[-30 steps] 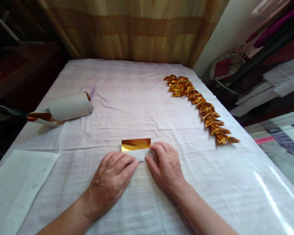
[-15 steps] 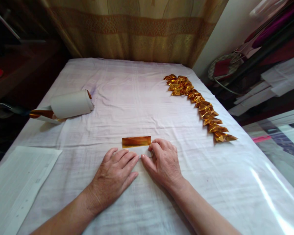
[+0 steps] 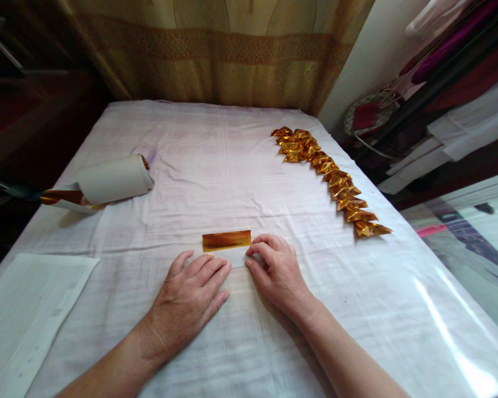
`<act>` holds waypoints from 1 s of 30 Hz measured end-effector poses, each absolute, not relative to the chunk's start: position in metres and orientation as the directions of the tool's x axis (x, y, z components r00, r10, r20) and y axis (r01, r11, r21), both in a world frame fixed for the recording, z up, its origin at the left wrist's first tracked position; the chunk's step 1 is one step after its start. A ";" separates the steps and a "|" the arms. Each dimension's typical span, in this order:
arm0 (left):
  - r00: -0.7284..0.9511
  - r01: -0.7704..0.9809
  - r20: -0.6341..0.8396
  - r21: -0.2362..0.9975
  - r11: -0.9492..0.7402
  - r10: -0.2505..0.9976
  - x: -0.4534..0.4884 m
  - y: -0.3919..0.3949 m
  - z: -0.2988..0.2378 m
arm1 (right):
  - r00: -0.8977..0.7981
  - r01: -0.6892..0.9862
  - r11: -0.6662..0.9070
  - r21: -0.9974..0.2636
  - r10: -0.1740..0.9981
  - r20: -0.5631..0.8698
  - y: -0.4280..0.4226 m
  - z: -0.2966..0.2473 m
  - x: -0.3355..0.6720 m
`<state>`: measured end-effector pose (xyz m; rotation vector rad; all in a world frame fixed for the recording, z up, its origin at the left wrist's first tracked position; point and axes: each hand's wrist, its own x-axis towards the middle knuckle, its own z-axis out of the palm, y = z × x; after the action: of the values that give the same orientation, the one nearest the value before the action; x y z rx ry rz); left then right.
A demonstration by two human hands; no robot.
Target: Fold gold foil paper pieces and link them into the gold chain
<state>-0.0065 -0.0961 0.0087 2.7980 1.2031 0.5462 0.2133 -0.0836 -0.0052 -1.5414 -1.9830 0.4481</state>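
A gold foil paper (image 3: 227,240) lies on the bed before me, its lower part folded over with the white back facing up. My left hand (image 3: 198,287) rests flat on the left part of the white flap, fingers stretched out and holding nothing. At the paper's right end my right hand (image 3: 277,272) has its fingers bent, with thumb and index finger closed on the edge. The fingers cover part of the white flap. Folded gold foil pieces (image 3: 342,190) form a zigzag row on the right side of the bed.
On the left lies a white-backed roll of gold paper (image 3: 114,179), its loose end toward a dark-handled tool (image 3: 12,189). A pale sheet (image 3: 37,309) sits at the near left. A patterned curtain (image 3: 216,50) hangs behind the bed; clothes (image 3: 468,127) hang at right.
My right thumb and fingers have slid right along the flap, widening the gap to my left hand. The left hand stays on the paper. The whole view has shifted slightly.
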 end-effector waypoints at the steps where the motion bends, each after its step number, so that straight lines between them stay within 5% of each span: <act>1: 0.634 0.694 0.303 0.182 -0.696 0.711 -0.007 -0.096 0.009 | -0.170 0.751 0.284 -0.596 0.956 0.241 -0.083 -0.006 0.215; 15: 0.686 0.658 0.316 0.113 -0.744 0.655 -0.038 -0.088 0.011 | -0.193 0.713 0.304 -0.632 0.951 0.240 -0.082 -0.009 0.221; 24: 0.660 0.661 0.330 0.171 -0.731 0.675 -0.046 -0.083 0.011 | -0.226 0.706 0.341 -0.620 0.939 0.258 -0.080 -0.011 0.225; 30: 0.666 0.651 0.356 0.150 -0.744 0.655 -0.042 -0.083 0.011 | -0.159 0.730 0.400 -0.555 0.888 0.432 -0.084 -0.006 0.219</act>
<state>-0.0419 -0.0826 0.0110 2.8581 1.1208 0.6164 0.2194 -0.0836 -0.0058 -1.3811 -1.9385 0.2799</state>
